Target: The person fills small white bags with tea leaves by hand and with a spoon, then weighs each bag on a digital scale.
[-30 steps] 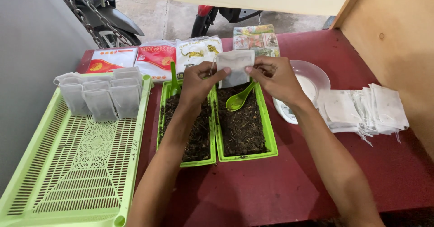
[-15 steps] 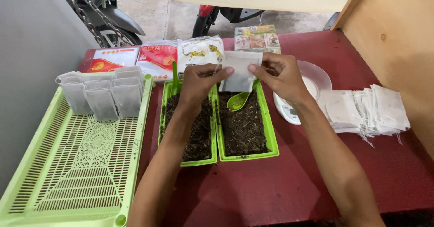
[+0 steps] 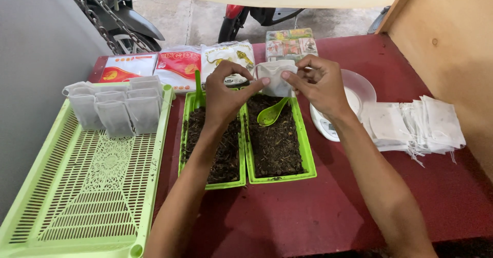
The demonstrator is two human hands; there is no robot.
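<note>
My left hand (image 3: 226,91) and my right hand (image 3: 316,86) both pinch a small white filter bag (image 3: 275,78), holding its mouth spread apart above the far end of the right green tray (image 3: 309,158) of dark dried leaves. A green plastic spoon (image 3: 271,113) lies on the leaves just below the bag. A second green spoon (image 3: 198,91) stands in the left green tray (image 3: 183,150) of leaves, beside my left wrist.
A large green slotted tray (image 3: 77,186) at left holds several filled white bags (image 3: 115,109) at its far end. A pile of empty white bags (image 3: 416,124) lies at right, near a scale with a clear bowl (image 3: 359,86). Printed packets (image 3: 177,65) line the far edge.
The bag was flat between my fingers; now its mouth is pulled apart and it sits slightly lower. My hands have drawn closer together.
</note>
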